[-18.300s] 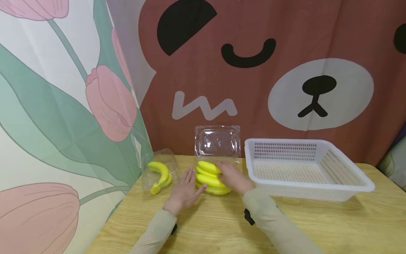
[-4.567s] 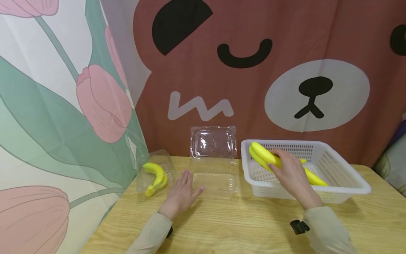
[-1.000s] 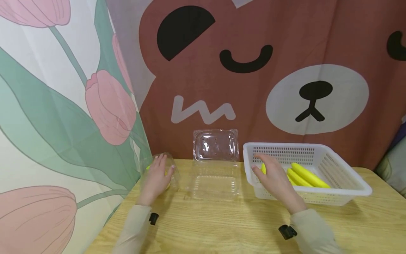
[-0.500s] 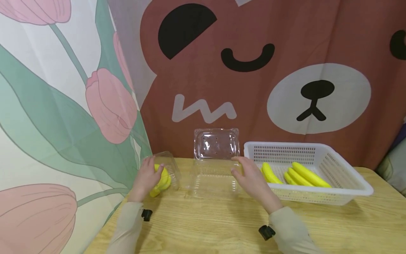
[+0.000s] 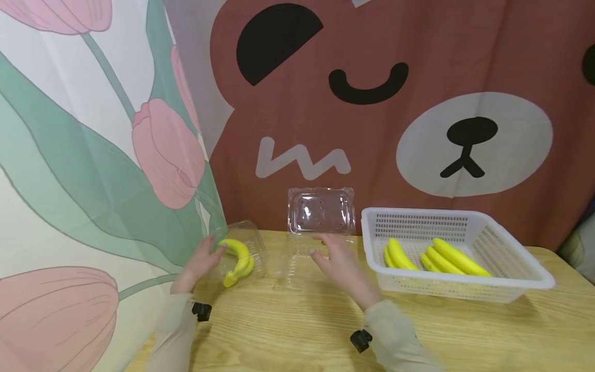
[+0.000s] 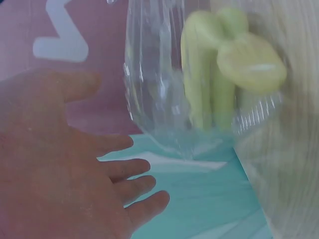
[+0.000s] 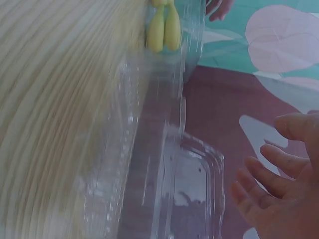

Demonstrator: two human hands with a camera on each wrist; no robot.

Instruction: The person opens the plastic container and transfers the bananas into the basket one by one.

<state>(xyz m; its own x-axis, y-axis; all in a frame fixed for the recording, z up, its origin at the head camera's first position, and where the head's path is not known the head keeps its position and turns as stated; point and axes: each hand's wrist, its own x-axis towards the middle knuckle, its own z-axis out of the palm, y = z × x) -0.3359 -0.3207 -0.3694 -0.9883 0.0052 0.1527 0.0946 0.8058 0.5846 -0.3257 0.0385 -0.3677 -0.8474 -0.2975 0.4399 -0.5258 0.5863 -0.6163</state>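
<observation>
My left hand [image 5: 201,264], fingers extended, hovers at the left side of a clear plastic clamshell box [image 5: 257,245] and holds nothing. Inside that box lies a small bunch of yellow bananas [image 5: 241,258]; the left wrist view shows a gap between my fingers [image 6: 132,172] and the box wall. My right hand [image 5: 343,268] is above a second clear clamshell box, whose lid [image 5: 321,211] stands up at the back; no fruit shows in it. Its fingers are loosely bent around nothing. In the white basket [image 5: 457,281] lie several yellow bananas [image 5: 448,256], in two groups.
The wooden table [image 5: 269,330] runs up to a bear-print curtain [image 5: 362,134] behind the boxes. A tulip-print curtain [image 5: 93,217] borders the left side. The basket stands right of the second box, close to it.
Bananas once in the middle box now lie in the basket. Over the last second my right hand moved left from the basket, and my left hand moved left off the bananas.
</observation>
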